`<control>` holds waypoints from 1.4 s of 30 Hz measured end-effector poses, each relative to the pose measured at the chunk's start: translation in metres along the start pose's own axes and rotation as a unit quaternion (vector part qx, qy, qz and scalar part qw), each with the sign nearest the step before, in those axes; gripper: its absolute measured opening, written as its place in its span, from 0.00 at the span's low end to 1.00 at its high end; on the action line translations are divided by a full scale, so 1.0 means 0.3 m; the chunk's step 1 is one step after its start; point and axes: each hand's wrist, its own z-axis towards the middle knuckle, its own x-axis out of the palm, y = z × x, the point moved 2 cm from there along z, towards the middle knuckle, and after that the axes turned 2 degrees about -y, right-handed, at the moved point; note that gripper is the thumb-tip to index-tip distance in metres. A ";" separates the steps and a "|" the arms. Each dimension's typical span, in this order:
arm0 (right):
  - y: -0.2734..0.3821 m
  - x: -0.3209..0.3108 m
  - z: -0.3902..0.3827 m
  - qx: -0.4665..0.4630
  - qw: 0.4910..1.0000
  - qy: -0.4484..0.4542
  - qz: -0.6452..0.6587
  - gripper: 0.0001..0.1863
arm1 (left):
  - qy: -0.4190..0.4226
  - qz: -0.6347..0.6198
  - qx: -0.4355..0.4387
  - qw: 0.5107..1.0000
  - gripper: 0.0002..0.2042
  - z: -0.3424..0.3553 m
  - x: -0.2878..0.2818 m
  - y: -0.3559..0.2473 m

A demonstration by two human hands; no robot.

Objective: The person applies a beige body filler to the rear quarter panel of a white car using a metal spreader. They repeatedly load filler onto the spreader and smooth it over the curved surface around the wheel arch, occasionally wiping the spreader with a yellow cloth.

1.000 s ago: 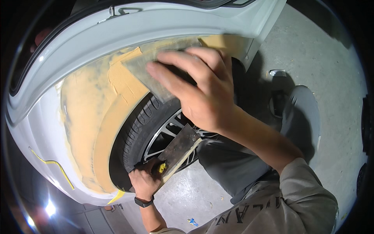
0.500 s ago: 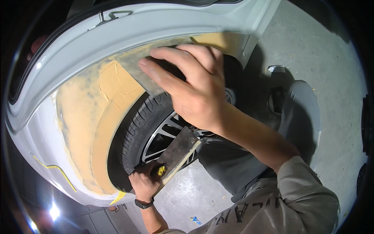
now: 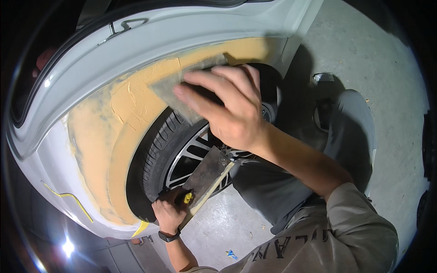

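Grey spreader (image 3: 165, 89) held in right hand (image 3: 236, 113) against orange filler (image 3: 132, 102); left hand (image 3: 168, 215) clasps dark plate (image 3: 207, 172).

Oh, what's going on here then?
A person's right hand holds a flat grey scraper over tan putty on a white car, beside the tire. Their left hand grips a dark flat plate; a yellow lump shows beside that hand, and pale paste lines one edge. The putty curves along the tire, with raised ridges near the scraper.
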 end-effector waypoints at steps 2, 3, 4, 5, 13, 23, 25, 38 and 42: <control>0.007 0.032 0.029 0.020 1.000 -0.007 -0.020 0.20 | -0.004 0.003 0.002 1.000 0.18 0.001 -0.001 -0.003; 0.010 0.048 0.036 0.038 0.998 0.023 -0.033 0.21 | -0.004 -0.001 0.002 1.000 0.18 0.001 -0.001 -0.003; 0.019 0.048 0.037 0.024 0.999 -0.011 -0.024 0.21 | -0.002 -0.006 -0.002 1.000 0.18 0.002 0.000 -0.004; 0.024 0.051 0.036 0.020 1.000 -0.012 -0.018 0.21 | -0.004 -0.005 0.003 1.000 0.18 0.003 0.000 -0.005; -0.011 0.018 -0.002 0.024 0.998 0.046 -0.020 0.22 | -0.005 -0.039 -0.002 0.999 0.16 0.006 0.012 0.005; 0.019 0.026 -0.154 0.000 0.992 0.126 0.002 0.20 | 0.019 -0.019 -0.033 0.999 0.11 0.010 -0.012 -0.024; 0.045 -0.080 -0.148 -0.009 0.985 0.157 0.069 0.20 | 0.020 -0.007 -0.032 0.999 0.11 0.017 -0.040 -0.066; 0.055 -0.346 -0.049 0.188 0.889 0.419 -0.007 0.43 | -0.158 0.328 0.290 0.885 0.02 0.134 -0.368 -0.503; 0.057 -0.321 0.010 0.214 0.914 0.341 0.047 0.39 | -0.196 0.316 0.235 0.898 0.04 0.192 -0.447 -0.531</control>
